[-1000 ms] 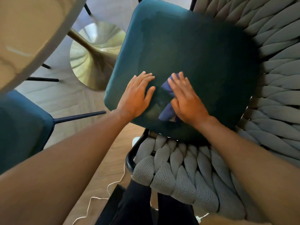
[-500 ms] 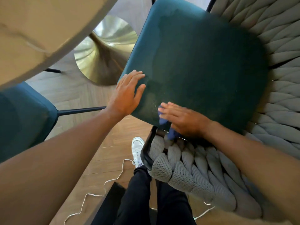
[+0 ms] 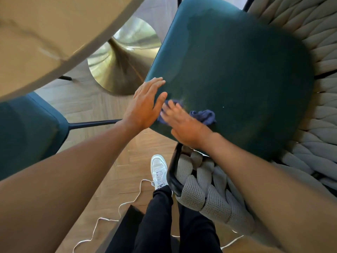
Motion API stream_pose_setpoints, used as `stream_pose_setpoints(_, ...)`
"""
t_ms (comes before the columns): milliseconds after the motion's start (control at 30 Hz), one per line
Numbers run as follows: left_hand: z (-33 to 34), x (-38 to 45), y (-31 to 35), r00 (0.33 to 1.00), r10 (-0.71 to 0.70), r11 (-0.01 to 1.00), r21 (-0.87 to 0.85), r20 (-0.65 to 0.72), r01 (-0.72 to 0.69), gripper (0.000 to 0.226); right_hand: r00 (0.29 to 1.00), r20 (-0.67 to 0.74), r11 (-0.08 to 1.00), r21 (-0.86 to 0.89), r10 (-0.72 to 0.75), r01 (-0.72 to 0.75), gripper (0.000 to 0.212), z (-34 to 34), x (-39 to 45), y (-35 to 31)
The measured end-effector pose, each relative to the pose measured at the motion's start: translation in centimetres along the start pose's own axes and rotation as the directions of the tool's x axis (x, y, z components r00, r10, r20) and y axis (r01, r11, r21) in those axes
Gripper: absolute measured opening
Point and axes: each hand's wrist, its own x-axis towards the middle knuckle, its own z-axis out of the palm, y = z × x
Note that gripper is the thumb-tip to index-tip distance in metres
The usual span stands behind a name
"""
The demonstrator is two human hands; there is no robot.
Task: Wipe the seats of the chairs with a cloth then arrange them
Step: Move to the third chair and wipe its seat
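Note:
A dark teal padded chair seat fills the upper middle of the view, ringed by a grey braided backrest. A crumpled blue cloth lies on the seat near its left front edge. My right hand presses flat on the cloth with straight fingers pointing left. My left hand rests flat on the seat's left edge, fingers straight, its thumb close to the cloth.
A pale marble tabletop overhangs the upper left, on a brass trumpet-shaped base. A second teal chair stands at the left with a thin black leg. My white shoe and a white cable lie on the wooden floor.
My right hand has slid the cloth from the seat's near edge leftward and up, close to my left hand. My left hand stays on the seat's left edge.

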Motion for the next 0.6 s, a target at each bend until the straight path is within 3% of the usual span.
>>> stream_pose_setpoints(100,0.2,0.1,0.9,0.999,0.019,1.000,0.010,0.032,-0.019,0.046,0.975,0.142,0.985,0.020,-0.170,0.168,0.057,0.7,-4.0,-0.1)
stream_pose_setpoints(167,0.3,0.3,1.8,0.997,0.047,0.998,0.026,0.055,-0.048,0.044,0.980,0.121,0.986,0.065,-0.160,0.153,0.054,0.4,-7.0,1.2)
stream_pose_setpoints(233,0.5,0.7,2.8,0.993,0.089,0.995,0.038,0.083,-0.093,0.042,0.997,-0.074,0.992,0.125,0.007,0.002,0.047,-0.7,-10.2,3.0)
stream_pose_setpoints(267,0.6,0.9,3.3,0.989,0.106,0.993,0.043,0.098,-0.111,0.042,0.973,-0.189,0.980,0.166,0.136,-0.105,0.046,-1.5,-11.7,4.0)
stream_pose_setpoints(333,1.2,1.3,4.2,0.984,0.136,0.989,0.046,0.116,-0.142,0.042,0.852,-0.349,0.913,0.271,0.390,-0.306,0.047,-3.1,-13.5,6.0)
stream_pose_setpoints(433,2.2,1.6,5.5,0.980,0.151,0.986,0.046,0.132,-0.158,0.043,0.647,-0.320,0.715,0.427,0.692,-0.554,0.056,-4.2,-13.4,8.0)
stream_pose_setpoints(467,2.5,1.7,5.9,0.979,0.149,0.987,0.044,0.139,-0.157,0.043,0.625,-0.251,0.664,0.432,0.739,-0.611,0.059,-4.0,-12.8,8.0)
stream_pose_setpoints(533,3.0,1.7,6.7,0.976,0.159,0.985,0.039,0.147,-0.166,0.043,0.653,-0.184,0.667,0.372,0.735,-0.646,0.063,-2.3,-11.5,6.7)
stream_pose_setpoints(600,3.3,1.8,7.4,0.972,0.180,0.982,0.039,0.151,-0.187,0.042,0.755,-0.106,0.746,0.289,0.648,-0.600,0.063,-0.7,-10.6,4.6)
